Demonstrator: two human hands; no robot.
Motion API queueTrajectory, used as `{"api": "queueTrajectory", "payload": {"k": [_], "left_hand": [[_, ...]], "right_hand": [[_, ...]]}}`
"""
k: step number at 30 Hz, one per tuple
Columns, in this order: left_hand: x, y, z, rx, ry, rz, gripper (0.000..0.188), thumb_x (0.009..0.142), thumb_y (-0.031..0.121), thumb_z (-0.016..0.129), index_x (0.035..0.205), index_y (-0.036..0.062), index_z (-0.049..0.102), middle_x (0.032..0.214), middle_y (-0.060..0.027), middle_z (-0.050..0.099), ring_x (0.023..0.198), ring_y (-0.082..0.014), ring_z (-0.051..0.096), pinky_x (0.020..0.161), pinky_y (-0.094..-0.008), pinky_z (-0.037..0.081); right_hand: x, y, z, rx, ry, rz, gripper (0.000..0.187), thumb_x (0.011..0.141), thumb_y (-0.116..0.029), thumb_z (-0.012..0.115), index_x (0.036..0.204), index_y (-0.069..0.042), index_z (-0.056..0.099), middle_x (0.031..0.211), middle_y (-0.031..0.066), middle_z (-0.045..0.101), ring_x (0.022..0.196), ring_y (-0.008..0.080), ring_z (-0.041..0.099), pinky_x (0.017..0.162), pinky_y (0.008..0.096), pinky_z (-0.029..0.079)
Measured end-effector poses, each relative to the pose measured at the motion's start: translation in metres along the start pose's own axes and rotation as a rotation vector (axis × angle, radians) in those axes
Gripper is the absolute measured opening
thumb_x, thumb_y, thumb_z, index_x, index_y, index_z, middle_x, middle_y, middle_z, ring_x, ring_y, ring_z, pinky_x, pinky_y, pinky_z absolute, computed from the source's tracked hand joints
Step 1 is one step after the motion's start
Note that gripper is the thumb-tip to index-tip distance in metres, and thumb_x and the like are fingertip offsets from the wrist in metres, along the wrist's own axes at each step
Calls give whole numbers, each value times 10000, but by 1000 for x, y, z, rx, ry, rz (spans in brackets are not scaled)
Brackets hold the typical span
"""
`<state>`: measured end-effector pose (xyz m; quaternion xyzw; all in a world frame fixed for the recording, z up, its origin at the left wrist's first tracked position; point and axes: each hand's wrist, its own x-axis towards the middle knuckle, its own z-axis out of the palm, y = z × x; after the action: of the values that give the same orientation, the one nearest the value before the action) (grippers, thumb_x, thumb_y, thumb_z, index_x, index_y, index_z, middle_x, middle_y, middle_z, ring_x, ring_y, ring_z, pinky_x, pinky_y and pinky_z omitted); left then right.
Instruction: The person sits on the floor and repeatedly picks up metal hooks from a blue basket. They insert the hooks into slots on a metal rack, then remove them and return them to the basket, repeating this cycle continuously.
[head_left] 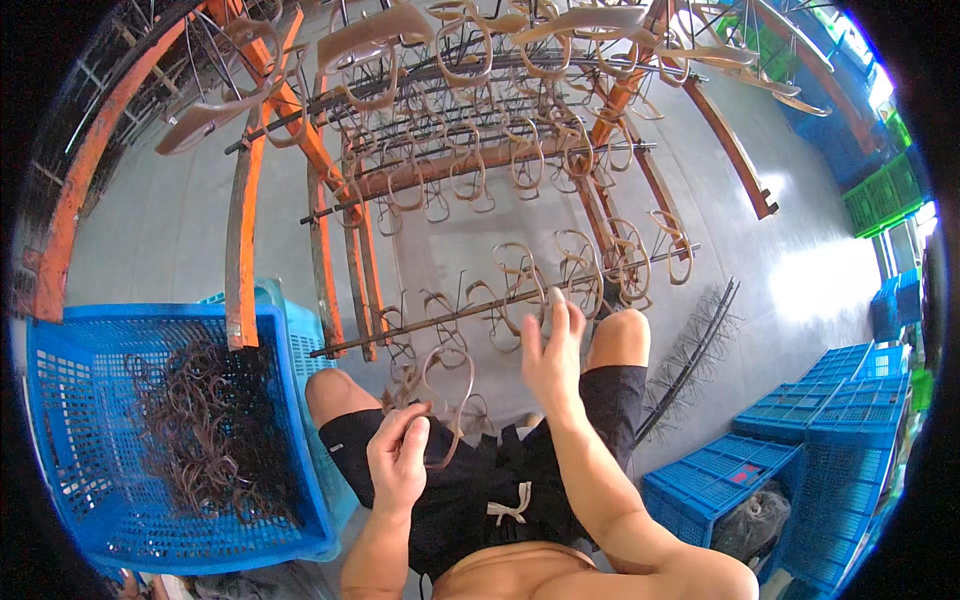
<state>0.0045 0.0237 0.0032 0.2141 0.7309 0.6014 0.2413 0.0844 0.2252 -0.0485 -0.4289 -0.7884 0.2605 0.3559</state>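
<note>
My left hand [398, 455] is closed, thumb against forefinger, on a brownish, glossy loop-shaped piece [468, 395] that stands up above it. More brown loops seem bunched just past the fingers, but I cannot tell whether they are gripped too. My right hand [555, 355] is raised with its fingers spread, nothing visible in it. Its fingertips are beside the lowest rod [430, 324], where several similar loops [578, 262] hang on thin wire hooks. Whether the fingertips touch the rod or a loop, I cannot make out.
An orange rack [243, 230] carries further rods of loops ahead and overhead. At left, a blue basket [90, 330] holds a tangled pile of brown loops [205, 440]. A dark hooked rod [690, 360] leans at right. Blue crates [715, 475] are stacked lower right.
</note>
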Motion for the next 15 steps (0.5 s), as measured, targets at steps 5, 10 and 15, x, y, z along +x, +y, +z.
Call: {"api": "queueTrajectory", "payload": {"k": [5,10,15], "left_hand": [[1,4,30,295,178,319,191,866,65,562,1026,-22,620,745,-66,487,625,-158,464,569,-261,382],[-5,-11,4,283,213,440,244,903,60,448,1070,-79,560,769,-97,513,636,-161,475,576,-249,390],[-11,-41,-44,671,302,525,400,912,12,401,1292,-65,304,937,-140,518,780,-207,497,627,-294,435]], "right_hand": [[-71,-74,-29,1109,-531,420,390,919,-105,486,1271,29,383,907,107,534,817,191,526,785,305,448],[-53,-60,18,857,-188,435,278,956,-98,423,1211,3,471,625,-12,463,503,48,432,460,209,382],[-11,-45,74,851,-19,567,283,960,-144,432,1196,3,485,595,-17,451,493,54,432,458,215,388]]}}
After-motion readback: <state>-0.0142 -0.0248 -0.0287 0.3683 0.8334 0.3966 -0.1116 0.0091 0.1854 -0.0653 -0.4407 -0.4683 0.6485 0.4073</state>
